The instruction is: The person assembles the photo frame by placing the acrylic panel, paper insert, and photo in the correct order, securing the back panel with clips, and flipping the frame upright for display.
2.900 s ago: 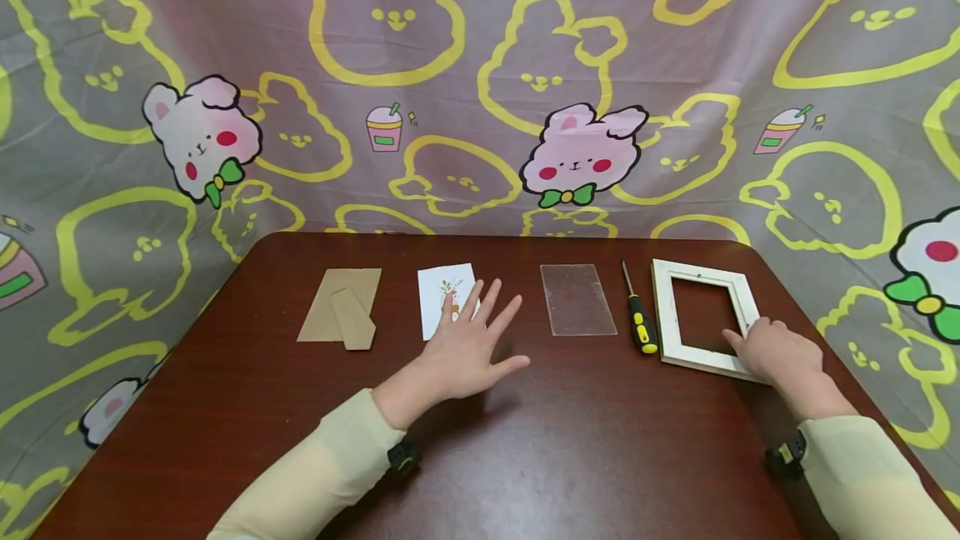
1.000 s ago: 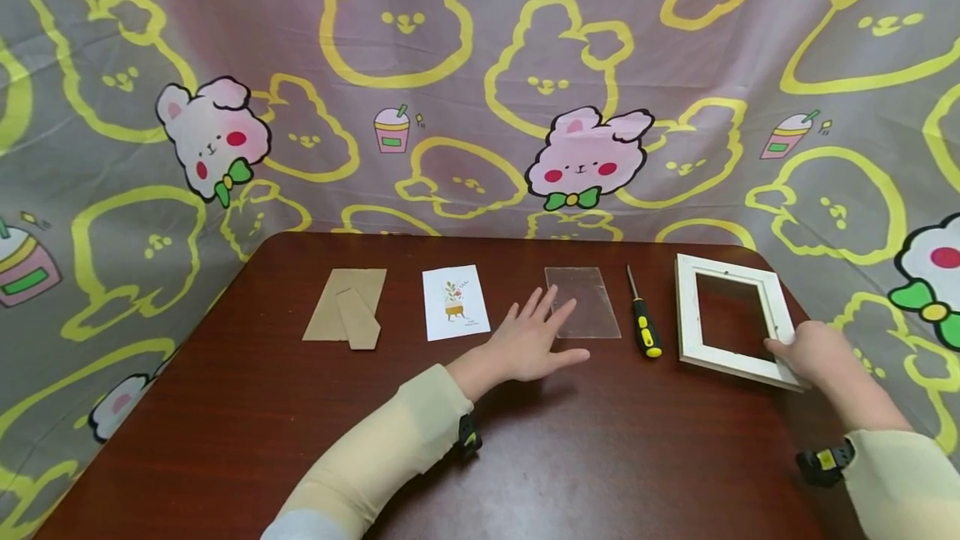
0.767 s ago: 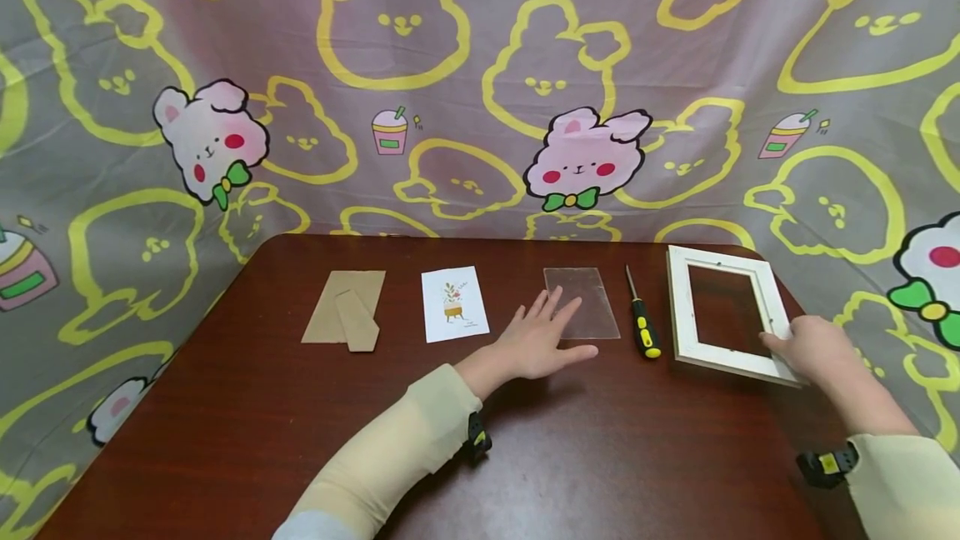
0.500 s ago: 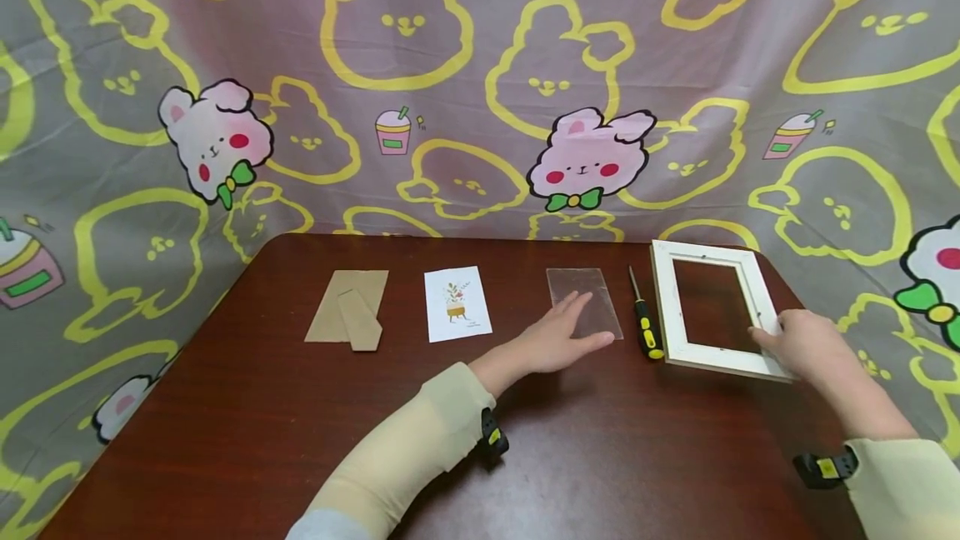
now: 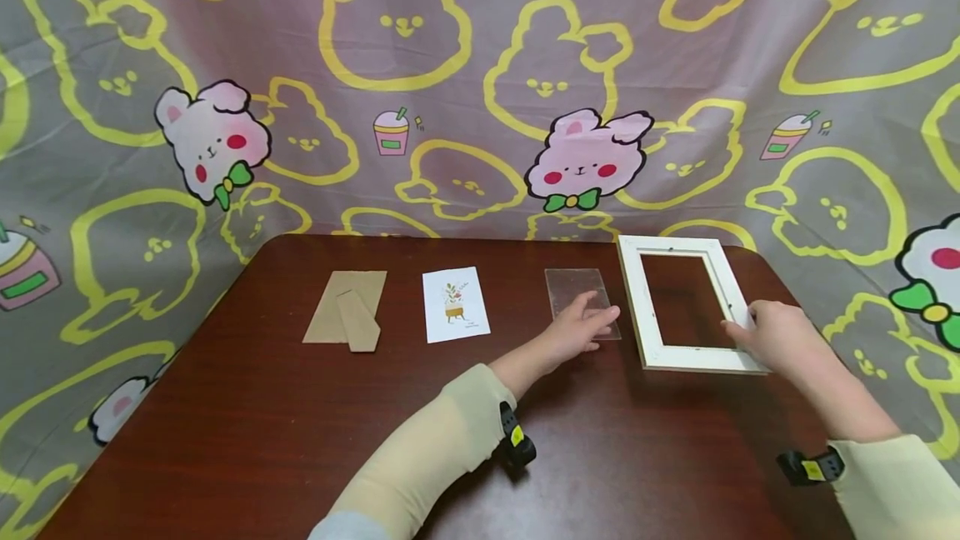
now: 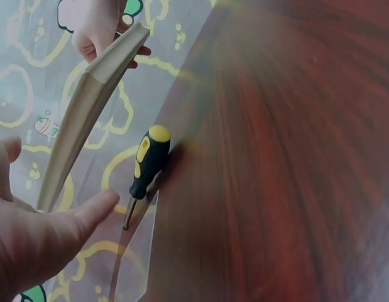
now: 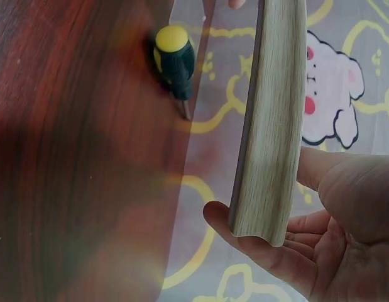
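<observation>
My right hand [image 5: 783,344] grips a white picture frame [image 5: 705,358] by its near right side, lifted off the table. The right wrist view shows the thumb and fingers on either side of the frame's wood-grained edge [image 7: 269,126]. My left hand [image 5: 573,332] hovers with relaxed fingers over a clear sheet [image 5: 567,283], near the frame's left side, holding nothing. Below the frame lies a screwdriver [image 6: 150,160] with a black and yellow handle; the frame hides it in the head view.
A white card [image 5: 454,319] with a plant picture lies left of the clear sheet. Farther left is a brown backing board [image 5: 322,315] with its stand leg [image 5: 358,323]. A patterned cloth [image 5: 450,65] surrounds the brown table [image 5: 300,423].
My right hand has lifted the frame and carried it left, over the screwdriver. My left hand has moved right, from the card to the clear sheet, its fingers less spread.
</observation>
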A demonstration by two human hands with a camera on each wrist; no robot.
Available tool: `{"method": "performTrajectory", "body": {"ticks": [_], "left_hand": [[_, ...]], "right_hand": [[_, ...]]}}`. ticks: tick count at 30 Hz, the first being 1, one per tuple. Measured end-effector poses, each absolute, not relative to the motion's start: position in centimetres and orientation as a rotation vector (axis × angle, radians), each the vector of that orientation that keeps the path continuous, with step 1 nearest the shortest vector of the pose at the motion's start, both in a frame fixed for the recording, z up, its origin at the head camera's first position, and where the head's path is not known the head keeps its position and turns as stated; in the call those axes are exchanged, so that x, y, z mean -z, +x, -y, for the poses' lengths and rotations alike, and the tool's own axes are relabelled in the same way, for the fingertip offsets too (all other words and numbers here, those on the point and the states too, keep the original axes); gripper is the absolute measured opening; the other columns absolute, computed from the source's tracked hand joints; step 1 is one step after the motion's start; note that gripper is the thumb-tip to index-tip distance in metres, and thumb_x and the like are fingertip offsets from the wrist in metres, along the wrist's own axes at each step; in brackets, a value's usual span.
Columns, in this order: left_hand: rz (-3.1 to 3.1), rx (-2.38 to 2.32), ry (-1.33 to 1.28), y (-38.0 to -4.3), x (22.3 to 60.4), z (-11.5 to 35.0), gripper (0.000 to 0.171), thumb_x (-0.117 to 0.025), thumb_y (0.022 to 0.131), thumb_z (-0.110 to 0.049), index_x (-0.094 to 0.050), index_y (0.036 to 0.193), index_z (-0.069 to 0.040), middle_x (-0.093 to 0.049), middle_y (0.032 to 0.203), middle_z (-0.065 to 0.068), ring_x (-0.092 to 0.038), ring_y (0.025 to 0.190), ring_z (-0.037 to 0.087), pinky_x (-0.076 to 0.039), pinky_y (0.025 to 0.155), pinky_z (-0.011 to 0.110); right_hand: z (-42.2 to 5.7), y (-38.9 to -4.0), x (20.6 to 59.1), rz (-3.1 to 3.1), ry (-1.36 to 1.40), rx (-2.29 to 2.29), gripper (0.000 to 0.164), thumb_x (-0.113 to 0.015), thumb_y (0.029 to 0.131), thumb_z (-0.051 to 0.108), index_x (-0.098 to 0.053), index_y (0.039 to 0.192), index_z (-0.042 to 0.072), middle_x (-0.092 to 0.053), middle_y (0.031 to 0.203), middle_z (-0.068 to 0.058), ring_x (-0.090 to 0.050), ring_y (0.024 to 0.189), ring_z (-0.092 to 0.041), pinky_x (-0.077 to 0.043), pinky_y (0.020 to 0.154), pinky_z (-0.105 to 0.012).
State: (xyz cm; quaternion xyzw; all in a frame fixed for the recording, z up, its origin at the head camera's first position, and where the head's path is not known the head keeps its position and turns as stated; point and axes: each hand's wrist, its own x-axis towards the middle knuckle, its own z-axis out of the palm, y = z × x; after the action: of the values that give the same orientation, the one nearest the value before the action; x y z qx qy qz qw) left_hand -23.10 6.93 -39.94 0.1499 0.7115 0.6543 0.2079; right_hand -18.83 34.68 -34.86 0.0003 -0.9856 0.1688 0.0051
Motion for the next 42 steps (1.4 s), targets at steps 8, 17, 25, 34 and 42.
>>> {"method": "performTrajectory", "body": {"ticks": [8, 17, 25, 34, 42], "left_hand": [[-1.624, -2.018, 0.347, -22.8, 40.3, -7.1, 0.063, -0.056, 0.100, -0.019, -0.022, 0.150, -0.001, -0.066, 0.115, 0.018, -0.065, 0.103, 0.035, -0.055, 0.079, 0.041], [-1.638, -2.016, 0.345, -22.4, 39.9, -6.9, 0.057, -0.060, 0.097, -0.009, -0.032, 0.145, -0.001, -0.066, 0.099, 0.012, -0.069, 0.090, 0.036, -0.057, 0.067, 0.039], [-1.721, -1.964, 0.328, -22.1, 39.9, -6.3, 0.064, -0.064, 0.094, -0.011, -0.030, 0.147, 0.000, -0.067, 0.099, 0.010, -0.066, 0.074, 0.021, -0.057, 0.060, 0.038], [-1.749, -1.956, 0.315, -21.9, 39.9, -4.7, 0.064, -0.063, 0.095, -0.010, -0.029, 0.146, 0.003, -0.066, 0.099, 0.011, -0.066, 0.074, 0.023, -0.057, 0.058, 0.038], [-1.786, -1.935, 0.302, -21.8, 40.0, -3.2, 0.064, -0.063, 0.094, -0.008, -0.028, 0.147, 0.004, -0.067, 0.100, 0.014, -0.065, 0.072, 0.023, -0.057, 0.055, 0.036]], "right_hand": [[-33.6, -18.6, 34.7, 3.085, -0.002, -0.533, 0.032, -0.067, 0.089, 0.016, -0.052, 0.082, -0.011, -0.051, 0.063, -0.011, -0.049, 0.053, -0.021, -0.041, 0.046, -0.033], [-32.6, -18.6, 34.5, 3.076, 0.047, -0.503, 0.031, -0.068, 0.088, 0.017, -0.054, 0.079, -0.010, -0.052, 0.063, -0.011, -0.049, 0.054, -0.021, -0.040, 0.047, -0.033], [-31.2, -18.5, 34.3, 3.070, 0.075, -0.504, 0.034, -0.070, 0.087, 0.018, -0.055, 0.084, -0.012, -0.055, 0.065, -0.012, -0.050, 0.055, -0.021, -0.042, 0.047, -0.034], [-30.1, -18.2, 34.4, 3.049, 0.063, -0.584, 0.042, -0.073, 0.086, 0.022, -0.055, 0.098, -0.014, -0.056, 0.071, -0.013, -0.051, 0.060, -0.023, -0.042, 0.049, -0.033], [-29.2, -18.0, 34.8, 3.009, 0.137, -0.649, 0.040, -0.069, 0.091, 0.023, -0.059, 0.104, -0.014, -0.059, 0.073, -0.012, -0.051, 0.062, -0.022, -0.041, 0.051, -0.032]]}}
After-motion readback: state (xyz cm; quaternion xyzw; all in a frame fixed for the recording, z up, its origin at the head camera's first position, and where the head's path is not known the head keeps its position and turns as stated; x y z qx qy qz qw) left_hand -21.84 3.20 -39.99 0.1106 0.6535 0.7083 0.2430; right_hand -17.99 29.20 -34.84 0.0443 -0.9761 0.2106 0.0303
